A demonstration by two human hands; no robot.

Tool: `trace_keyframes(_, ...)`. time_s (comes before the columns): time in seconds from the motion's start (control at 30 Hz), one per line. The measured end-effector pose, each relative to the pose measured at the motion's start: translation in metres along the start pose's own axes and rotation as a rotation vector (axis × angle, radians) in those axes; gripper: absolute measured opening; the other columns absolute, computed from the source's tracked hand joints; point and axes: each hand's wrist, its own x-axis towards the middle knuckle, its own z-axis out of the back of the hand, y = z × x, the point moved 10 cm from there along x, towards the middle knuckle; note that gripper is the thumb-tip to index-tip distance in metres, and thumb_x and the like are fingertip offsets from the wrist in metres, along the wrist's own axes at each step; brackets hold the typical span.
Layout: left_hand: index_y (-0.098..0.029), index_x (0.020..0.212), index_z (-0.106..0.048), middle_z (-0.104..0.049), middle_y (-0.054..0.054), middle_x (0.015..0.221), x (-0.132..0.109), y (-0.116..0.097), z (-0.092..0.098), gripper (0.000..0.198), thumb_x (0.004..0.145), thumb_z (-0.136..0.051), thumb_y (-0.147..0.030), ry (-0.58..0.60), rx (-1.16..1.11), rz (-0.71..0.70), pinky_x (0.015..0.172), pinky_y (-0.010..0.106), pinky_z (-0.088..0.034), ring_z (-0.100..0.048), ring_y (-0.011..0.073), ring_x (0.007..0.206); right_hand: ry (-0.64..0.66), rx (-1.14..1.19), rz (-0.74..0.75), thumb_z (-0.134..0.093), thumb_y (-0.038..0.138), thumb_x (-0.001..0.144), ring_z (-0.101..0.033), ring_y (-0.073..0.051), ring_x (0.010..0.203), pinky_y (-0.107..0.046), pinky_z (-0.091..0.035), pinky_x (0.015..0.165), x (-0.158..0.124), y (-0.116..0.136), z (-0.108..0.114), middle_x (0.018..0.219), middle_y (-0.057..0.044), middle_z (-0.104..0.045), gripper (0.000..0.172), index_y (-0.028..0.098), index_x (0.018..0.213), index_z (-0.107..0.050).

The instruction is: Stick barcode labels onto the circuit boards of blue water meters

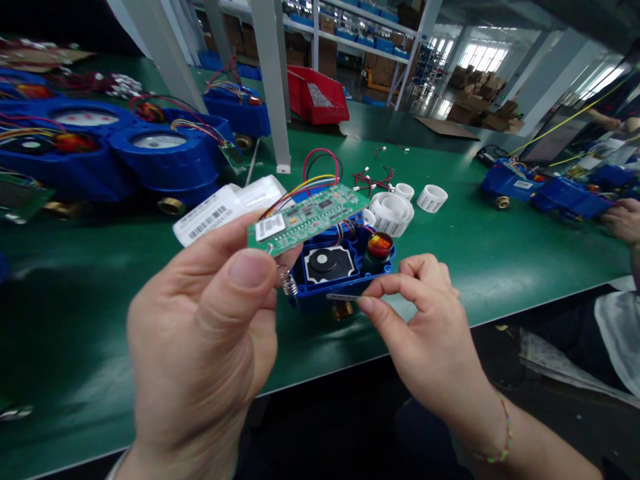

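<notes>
My left hand (pixel 210 320) pinches a green circuit board (pixel 315 217) by its left end, between thumb and fingers. The board is tilted, chips facing me, with a white label at that end; a coiled spring (pixel 289 283) hangs below it. Coloured wires (pixel 320 181) run behind the board. Beyond it, an open blue meter housing (pixel 320 299) sits on the bench, with a black square part and an orange-wrapped cylinder (pixel 380 245) inside and a brass fitting below. My right hand (pixel 425 327) pinches a small white label strip (pixel 343 297) by its right end, before the housing's front wall.
Label rolls (pixel 393 213) and a sheet of barcode labels (pixel 215 217) lie behind the housing on the green bench (pixel 500 267). Several blue meters (pixel 165 157) stand left, others right near a co-worker's hand (pixel 625 220). A white post (pixel 273 80) and red bin (pixel 317 100) are farther back.
</notes>
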Motion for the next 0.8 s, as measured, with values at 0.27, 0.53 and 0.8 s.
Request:
trace_keyframes(0.27, -0.006, 0.107, -0.070, -0.075, 0.010, 0.109, -0.001, 0.002, 0.003, 0.039, 0.074, -0.080, -0.025, -0.025, -0.013, 0.024, 0.093, 0.035, -0.061, -0.069, 0.0266, 0.108, -0.021, 0.039, -0.010, -0.070, 0.023, 0.087, -0.049, -0.021, 0.085, -0.039, -0.035, 0.074, -0.001, -0.001, -0.001, 0.084, -0.002, -0.049, 0.008, 0.024, 0.078, -0.071)
trace_keyframes(0.53, -0.012, 0.104, -0.073, -0.075, 0.007, 0.112, -0.001, 0.003, 0.005, 0.033, 0.075, -0.079, -0.026, -0.040, 0.029, 0.023, 0.094, 0.034, -0.060, -0.067, 0.0265, 0.113, -0.065, 0.072, -0.034, -0.070, 0.026, 0.088, -0.051, -0.020, 0.084, -0.039, -0.038, 0.076, -0.002, -0.003, 0.000, 0.082, -0.001, -0.049, 0.006, 0.026, 0.083, -0.073)
trace_keyframes(0.8, -0.011, 0.105, -0.072, -0.076, 0.007, 0.107, -0.001, 0.005, 0.008, 0.034, 0.074, -0.079, -0.023, -0.069, 0.019, 0.005, 0.092, 0.037, -0.062, -0.068, 0.0284, 0.109, -0.126, 0.035, -0.047, -0.073, 0.028, 0.086, -0.055, -0.021, 0.089, -0.041, -0.034, 0.081, -0.010, -0.003, 0.001, 0.089, 0.000, -0.055, 0.005, 0.029, 0.090, -0.072)
